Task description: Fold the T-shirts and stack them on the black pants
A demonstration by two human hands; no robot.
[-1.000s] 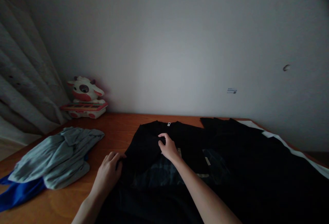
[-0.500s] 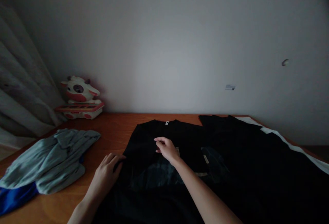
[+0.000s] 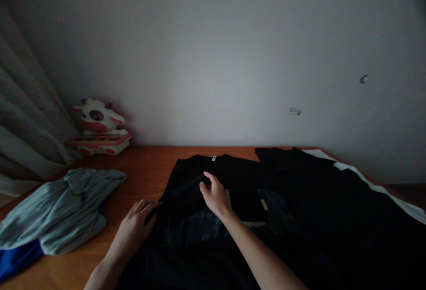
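Observation:
A black shirt (image 3: 186, 183) lies spread out before me, with a small white label (image 3: 214, 158) at its neckline. A dark print with pale strips covers its middle. At the shirt's left edge, my left hand (image 3: 138, 221) is closed, its thumb and fingers on the cloth there. Over the upper chest of the shirt is my right hand (image 3: 214, 194), index finger stretched and thumb apart. Nothing shows between those fingers. Whether it touches the fabric I cannot tell.
Crumpled grey-green cloth (image 3: 63, 210) with blue cloth (image 3: 20, 259) under it lies left on the wooden table (image 3: 143, 170). Behind stands a cow-shaped toy keyboard (image 3: 100, 141) by a curtain (image 3: 29, 103). More black clothing (image 3: 333, 201) with a white edge (image 3: 382, 192) spreads right. A wall closes the back.
My right hand has turned slightly, its index finger now pointing further up and away. My left hand stays at the shirt's edge. The view has shifted a little.

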